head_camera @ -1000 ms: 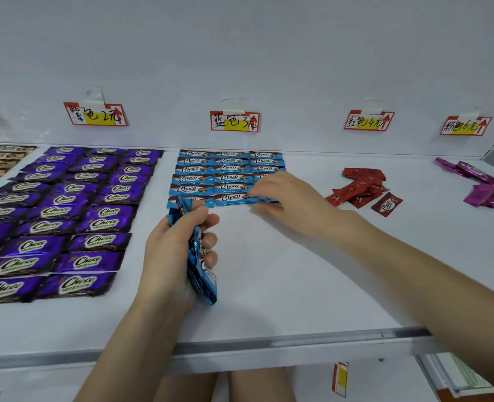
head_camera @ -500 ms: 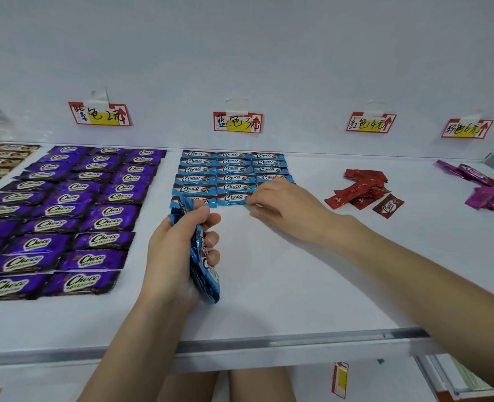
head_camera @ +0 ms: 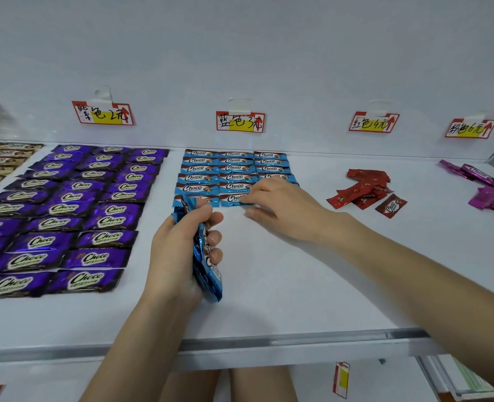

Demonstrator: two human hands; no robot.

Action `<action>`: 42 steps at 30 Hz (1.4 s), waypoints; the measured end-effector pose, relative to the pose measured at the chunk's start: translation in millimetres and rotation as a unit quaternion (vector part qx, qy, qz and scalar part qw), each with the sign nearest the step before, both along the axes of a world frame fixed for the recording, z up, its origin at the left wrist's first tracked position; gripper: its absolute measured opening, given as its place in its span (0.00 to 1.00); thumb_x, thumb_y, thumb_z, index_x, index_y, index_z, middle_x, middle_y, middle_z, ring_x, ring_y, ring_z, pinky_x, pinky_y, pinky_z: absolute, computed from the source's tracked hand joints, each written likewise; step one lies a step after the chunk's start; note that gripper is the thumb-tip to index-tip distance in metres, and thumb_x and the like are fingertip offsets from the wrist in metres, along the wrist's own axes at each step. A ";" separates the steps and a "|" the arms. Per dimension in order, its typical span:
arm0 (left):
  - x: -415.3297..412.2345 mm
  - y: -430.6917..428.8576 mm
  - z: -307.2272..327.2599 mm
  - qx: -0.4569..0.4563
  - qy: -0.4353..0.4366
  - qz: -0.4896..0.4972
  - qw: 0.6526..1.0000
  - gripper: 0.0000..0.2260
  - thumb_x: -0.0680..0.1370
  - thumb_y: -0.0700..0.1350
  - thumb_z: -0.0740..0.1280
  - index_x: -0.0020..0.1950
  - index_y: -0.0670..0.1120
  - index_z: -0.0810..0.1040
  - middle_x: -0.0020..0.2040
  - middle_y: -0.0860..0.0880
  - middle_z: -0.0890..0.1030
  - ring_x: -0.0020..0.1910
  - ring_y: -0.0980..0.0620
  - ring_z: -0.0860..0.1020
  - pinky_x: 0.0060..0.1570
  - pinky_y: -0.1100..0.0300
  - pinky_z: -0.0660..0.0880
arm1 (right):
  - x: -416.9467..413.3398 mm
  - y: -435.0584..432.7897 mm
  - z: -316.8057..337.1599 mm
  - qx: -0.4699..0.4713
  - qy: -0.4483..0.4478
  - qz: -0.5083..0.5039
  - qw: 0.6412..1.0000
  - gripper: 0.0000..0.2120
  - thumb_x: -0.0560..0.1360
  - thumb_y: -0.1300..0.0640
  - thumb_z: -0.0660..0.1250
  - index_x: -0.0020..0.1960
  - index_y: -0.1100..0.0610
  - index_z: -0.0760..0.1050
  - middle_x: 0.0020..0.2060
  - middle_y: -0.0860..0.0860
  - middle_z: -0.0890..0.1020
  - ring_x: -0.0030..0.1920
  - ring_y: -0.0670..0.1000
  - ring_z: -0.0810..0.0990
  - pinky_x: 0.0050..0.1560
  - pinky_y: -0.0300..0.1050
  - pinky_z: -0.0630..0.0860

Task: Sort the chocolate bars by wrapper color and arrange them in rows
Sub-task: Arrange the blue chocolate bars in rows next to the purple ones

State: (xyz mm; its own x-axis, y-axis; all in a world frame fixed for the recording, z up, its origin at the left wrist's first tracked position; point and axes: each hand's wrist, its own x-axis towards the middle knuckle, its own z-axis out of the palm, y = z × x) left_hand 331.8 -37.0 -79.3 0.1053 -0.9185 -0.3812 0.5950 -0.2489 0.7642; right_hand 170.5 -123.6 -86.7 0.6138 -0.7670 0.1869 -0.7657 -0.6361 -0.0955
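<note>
Head view. The blue rows (head_camera: 199, 178) sit mid-back on the shelf (head_camera: 298, 285), 3 across, under the blue tag (head_camera: 240, 121). The purple rows (head_camera: 66, 210) on the left are laid out. The red pile (head_camera: 361, 190) and pink pile (head_camera: 489, 192) on the right lie unsorted.

Risks, as I judge them:
1. The right hand (head_camera: 280, 204) lies over the front right corner of the blue rows. A sideways drag could skew the front bar (head_camera: 234, 198) and the bars packed edge to edge behind it, since foil probably slides easily on a smooth shelf.
2. The stack (head_camera: 208, 274) in the left hand (head_camera: 179, 256) stands on edge, its top at the front left bar; touching or just above, I cannot tell. A dip of the wrist would knock that corner out of line.
3. The stack fans out at its lower end. A slack grip could spill 1 or more bars.
4. The front row's 3rd slot is hidden under the right hand, so a crooked bar there would go unseen.

Fingers:
- Left hand — curled tight round the stack, thumb over the top, 3 fingertips (head_camera: 215, 236) showing on the near face.
- Right hand — fingers (head_camera: 257, 190) nearly straight and close together, tips on the right end of the front bar, thumb on the shelf just in front. Whether a bar lies beneath the palm I cannot tell.
</note>
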 end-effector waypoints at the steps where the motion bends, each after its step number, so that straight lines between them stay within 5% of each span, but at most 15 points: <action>1: 0.3 0.2 0.0 0.000 0.000 0.000 1.000 0.12 0.76 0.45 0.66 0.57 0.41 0.75 0.26 0.52 0.75 0.20 0.59 0.68 0.18 0.69 0.64 | 0.4 0.7 0.6 0.003 -0.003 0.000 1.000 0.17 0.79 0.50 0.58 0.65 0.53 0.73 0.58 0.51 0.76 0.59 0.50 0.70 0.55 0.43 0.68; 6: 0.1 0.2 0.3 -0.001 0.002 0.000 1.000 0.11 0.76 0.45 0.66 0.56 0.42 0.75 0.27 0.52 0.75 0.21 0.59 0.68 0.18 0.69 0.64 | -18.9 -1.5 6.2 0.008 -0.065 -0.039 0.997 0.15 0.78 0.54 0.60 0.62 0.57 0.75 0.57 0.54 0.78 0.58 0.53 0.71 0.57 0.45 0.68; 19: 0.2 0.3 0.2 0.000 0.000 -0.004 1.000 0.10 0.76 0.45 0.66 0.55 0.42 0.75 0.26 0.53 0.74 0.21 0.59 0.68 0.18 0.69 0.64 | -41.4 5.2 1.5 0.017 -0.038 -0.069 0.997 0.13 0.78 0.53 0.62 0.58 0.58 0.77 0.53 0.55 0.78 0.54 0.55 0.73 0.53 0.52 0.73; 27: 0.5 3.1 4.8 -0.009 0.027 0.053 0.998 0.01 0.77 0.41 0.65 0.48 0.45 0.75 0.33 0.50 0.77 0.21 0.58 0.68 0.19 0.70 0.63 | 5.0 4.5 9.3 0.004 -0.042 0.011 0.999 0.14 0.78 0.53 0.60 0.60 0.57 0.76 0.55 0.52 0.78 0.56 0.51 0.73 0.54 0.44 0.70; 42: 1.5 4.0 5.8 -0.003 0.038 0.084 0.996 0.02 0.77 0.41 0.65 0.47 0.47 0.77 0.33 0.51 0.78 0.22 0.58 0.69 0.20 0.69 0.64 | 17.2 5.5 -0.6 0.009 -0.014 -0.012 1.000 0.17 0.79 0.48 0.56 0.63 0.54 0.73 0.56 0.50 0.75 0.56 0.48 0.70 0.51 0.41 0.67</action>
State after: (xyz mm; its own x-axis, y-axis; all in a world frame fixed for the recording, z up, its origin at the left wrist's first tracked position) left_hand 333.2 -33.0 -73.5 0.2282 -0.8928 -0.3884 0.6836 -0.1371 0.7168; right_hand 187.7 -118.0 -87.3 0.5902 -0.7848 0.1891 -0.7776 -0.6156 -0.1277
